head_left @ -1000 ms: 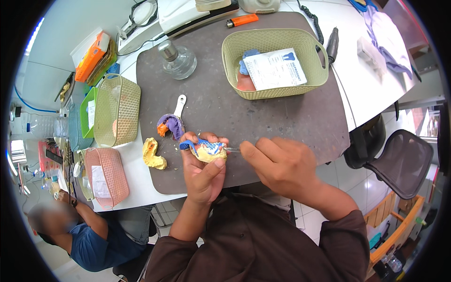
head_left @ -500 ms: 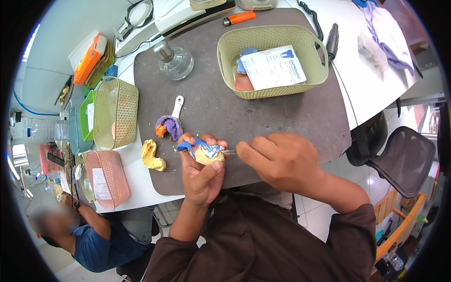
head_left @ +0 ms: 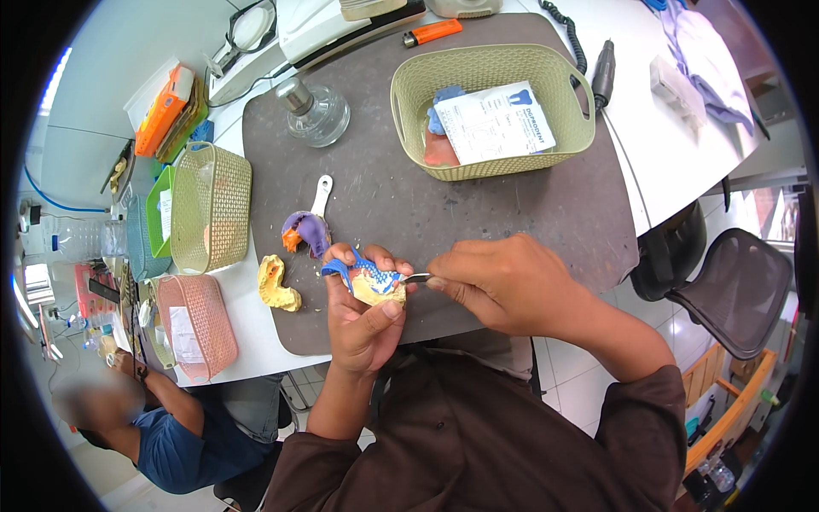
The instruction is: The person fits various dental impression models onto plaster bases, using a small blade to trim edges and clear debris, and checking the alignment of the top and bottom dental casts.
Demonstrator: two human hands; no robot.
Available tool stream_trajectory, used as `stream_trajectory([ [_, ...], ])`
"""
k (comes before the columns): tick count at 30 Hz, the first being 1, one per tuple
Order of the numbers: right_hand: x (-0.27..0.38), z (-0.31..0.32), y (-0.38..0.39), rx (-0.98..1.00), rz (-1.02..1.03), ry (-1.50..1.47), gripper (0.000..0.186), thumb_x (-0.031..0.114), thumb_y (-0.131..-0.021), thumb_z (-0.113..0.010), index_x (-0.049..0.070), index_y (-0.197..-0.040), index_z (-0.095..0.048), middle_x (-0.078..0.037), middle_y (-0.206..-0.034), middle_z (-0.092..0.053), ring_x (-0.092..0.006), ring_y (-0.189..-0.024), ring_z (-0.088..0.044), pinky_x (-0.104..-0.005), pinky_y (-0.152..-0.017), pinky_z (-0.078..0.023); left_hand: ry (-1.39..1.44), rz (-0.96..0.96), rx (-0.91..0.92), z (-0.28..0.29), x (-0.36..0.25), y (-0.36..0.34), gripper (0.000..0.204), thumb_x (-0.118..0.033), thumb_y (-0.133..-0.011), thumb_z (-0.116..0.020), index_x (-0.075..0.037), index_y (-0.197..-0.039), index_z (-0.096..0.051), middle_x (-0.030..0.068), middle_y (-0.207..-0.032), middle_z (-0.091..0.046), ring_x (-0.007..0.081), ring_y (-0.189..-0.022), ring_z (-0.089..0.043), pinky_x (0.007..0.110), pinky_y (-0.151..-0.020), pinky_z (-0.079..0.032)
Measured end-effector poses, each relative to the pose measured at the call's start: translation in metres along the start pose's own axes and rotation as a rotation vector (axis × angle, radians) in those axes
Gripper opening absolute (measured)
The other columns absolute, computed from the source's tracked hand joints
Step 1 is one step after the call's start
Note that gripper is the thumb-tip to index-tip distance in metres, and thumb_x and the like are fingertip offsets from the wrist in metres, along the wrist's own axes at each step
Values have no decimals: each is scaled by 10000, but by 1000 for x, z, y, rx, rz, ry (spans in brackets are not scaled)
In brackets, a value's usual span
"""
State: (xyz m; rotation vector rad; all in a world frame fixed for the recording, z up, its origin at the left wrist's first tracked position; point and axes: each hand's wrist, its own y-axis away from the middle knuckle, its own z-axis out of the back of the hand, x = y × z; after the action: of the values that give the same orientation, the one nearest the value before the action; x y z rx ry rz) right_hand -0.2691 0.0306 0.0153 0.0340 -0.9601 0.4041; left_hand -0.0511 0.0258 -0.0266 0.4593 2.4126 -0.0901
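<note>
My left hand is closed round a cream dental cast with a blue, perforated piece over it. My right hand grips a slim metal tool whose tip touches or nearly touches the cast's right side. Just up and left of them lies a tray with a white handle and purple and orange material. Beside it is a yellow cast piece. A glass bottle with a metal cap stands farther back on the grey mat.
An olive basket with papers, an orange lighter and a black handpiece are at the back. Several baskets line the left. A person in blue sits at lower left. An empty chair stands right.
My right hand has rotated, bringing its thumb down under the tool and its knuckles higher. The tool is still at the cast, which stays in my left hand.
</note>
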Motion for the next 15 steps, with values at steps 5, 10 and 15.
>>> stream_trajectory([
  [5,-2,0,-3,34,-27,-132,124,168,-942,-699,49,-978,-714,-110,-845,-693,-343,-728,-669,-416,-618,-504,2,-4,15,1,-1,-1,687,102,-807,-737,-191,-1296,-354,118,-1190,-493,293,-1204,-567,406,-1011,-532],
  [10,-5,-1,-5,65,-51,-245,141,158,-957,-687,19,-974,-703,-139,-844,-693,-346,-723,-657,-406,-642,-502,4,-3,15,2,0,-1,695,97,-805,-738,-194,-1304,-352,114,-1187,-492,293,-1205,-557,408,-1009,-533],
  [15,-6,1,-4,81,-85,-277,166,204,-980,-634,45,-962,-677,-153,-824,-673,-405,-771,-641,-475,-661,-482,-17,2,16,1,1,-2,697,96,-805,-742,-196,-1304,-353,113,-1193,-493,291,-1209,-551,407,-1012,-531],
])
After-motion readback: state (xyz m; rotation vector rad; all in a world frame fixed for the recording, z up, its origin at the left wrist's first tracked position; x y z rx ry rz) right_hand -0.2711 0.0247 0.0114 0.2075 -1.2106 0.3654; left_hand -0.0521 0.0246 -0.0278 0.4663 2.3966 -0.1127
